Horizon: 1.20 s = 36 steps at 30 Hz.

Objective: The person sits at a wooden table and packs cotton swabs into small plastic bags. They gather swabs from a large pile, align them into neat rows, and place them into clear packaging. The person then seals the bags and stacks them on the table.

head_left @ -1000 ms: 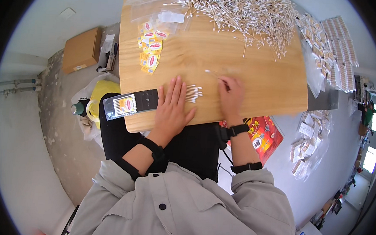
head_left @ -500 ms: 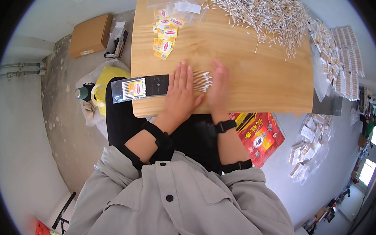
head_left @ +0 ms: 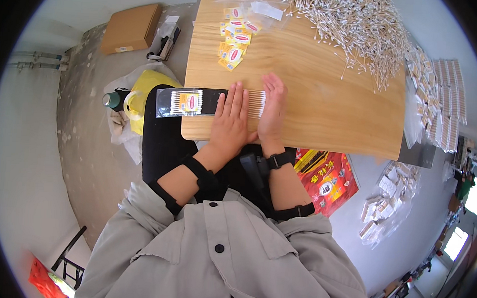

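Observation:
My left hand [head_left: 231,114] lies flat with its fingers stretched over one end of a row of cotton swabs [head_left: 256,104]. Along the swabs' right ends stands the edge of my right hand [head_left: 273,107], fingers straight and held upright against the tips. A dark strip [head_left: 213,99] runs leftward from under my left hand. On its left end, past the table's edge, rests a clear pouch of cotton swabs [head_left: 187,101] with a yellow and white card inside. Both hands are on the wooden table [head_left: 327,119]. My left palm hides part of the row.
Several yellow cards [head_left: 237,38] lie at the far left beside a clear plastic bag [head_left: 271,17]. A big heap of loose swabs [head_left: 355,25] covers the far right. Packed swab bundles [head_left: 443,101] stand off the right edge. A yellow bag [head_left: 143,97] and cardboard box [head_left: 130,29] are on the left.
My right hand has come in against the swab tips, which now line up more evenly. My left hand stays flat on the row. The whole view has shifted slightly.

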Each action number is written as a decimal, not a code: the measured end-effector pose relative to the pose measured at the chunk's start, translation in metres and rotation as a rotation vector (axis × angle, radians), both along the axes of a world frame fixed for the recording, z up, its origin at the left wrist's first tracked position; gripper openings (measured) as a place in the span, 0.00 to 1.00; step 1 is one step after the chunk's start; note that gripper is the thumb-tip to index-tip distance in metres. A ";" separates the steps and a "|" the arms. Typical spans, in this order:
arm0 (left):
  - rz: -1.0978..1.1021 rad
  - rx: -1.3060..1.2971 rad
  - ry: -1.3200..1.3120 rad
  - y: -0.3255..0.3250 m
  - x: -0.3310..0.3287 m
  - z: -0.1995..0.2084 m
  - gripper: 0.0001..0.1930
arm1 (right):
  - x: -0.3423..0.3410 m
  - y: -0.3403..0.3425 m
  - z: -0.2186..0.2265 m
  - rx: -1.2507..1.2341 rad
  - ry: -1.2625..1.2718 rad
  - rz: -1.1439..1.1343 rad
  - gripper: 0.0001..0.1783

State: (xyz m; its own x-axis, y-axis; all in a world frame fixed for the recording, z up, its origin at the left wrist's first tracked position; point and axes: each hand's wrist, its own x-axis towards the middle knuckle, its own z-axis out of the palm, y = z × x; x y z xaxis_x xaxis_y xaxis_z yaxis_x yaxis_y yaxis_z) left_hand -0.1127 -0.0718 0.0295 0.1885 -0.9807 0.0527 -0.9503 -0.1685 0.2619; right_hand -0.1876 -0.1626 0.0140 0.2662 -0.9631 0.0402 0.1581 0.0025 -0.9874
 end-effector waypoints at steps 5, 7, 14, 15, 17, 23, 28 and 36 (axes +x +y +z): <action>-0.021 -0.077 0.075 0.006 0.014 0.002 0.54 | 0.000 -0.006 -0.004 0.061 0.017 -0.005 0.19; -0.026 -0.083 0.078 0.008 0.016 0.004 0.53 | -0.008 -0.014 0.008 -0.020 0.275 0.023 0.15; -0.009 -0.088 0.094 0.008 0.015 0.005 0.53 | -0.023 -0.053 0.020 -0.305 0.772 0.323 0.09; -0.005 -0.086 0.098 0.008 0.015 0.006 0.53 | -0.025 -0.057 0.019 -0.282 0.754 0.346 0.09; -0.002 -0.085 0.095 0.009 0.015 0.006 0.53 | -0.033 -0.067 0.012 -0.320 0.842 0.140 0.09; 0.032 -0.025 0.035 0.016 0.021 0.002 0.56 | -0.027 -0.038 0.007 -0.167 0.478 -0.174 0.17; 0.043 0.078 -0.057 0.023 0.033 0.005 0.56 | 0.031 0.009 -0.012 -0.207 0.217 -0.033 0.19; 0.134 0.157 -0.110 0.030 0.038 0.006 0.56 | 0.046 0.018 0.005 -0.228 0.305 0.025 0.18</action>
State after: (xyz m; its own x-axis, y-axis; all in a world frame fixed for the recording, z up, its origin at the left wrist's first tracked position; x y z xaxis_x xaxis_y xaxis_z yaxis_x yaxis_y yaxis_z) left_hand -0.0747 -0.0422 0.0351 0.3188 -0.9452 -0.0708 -0.9381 -0.3254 0.1190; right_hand -0.1420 -0.1448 0.0191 0.3226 -0.9314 0.1684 -0.1403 -0.2230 -0.9647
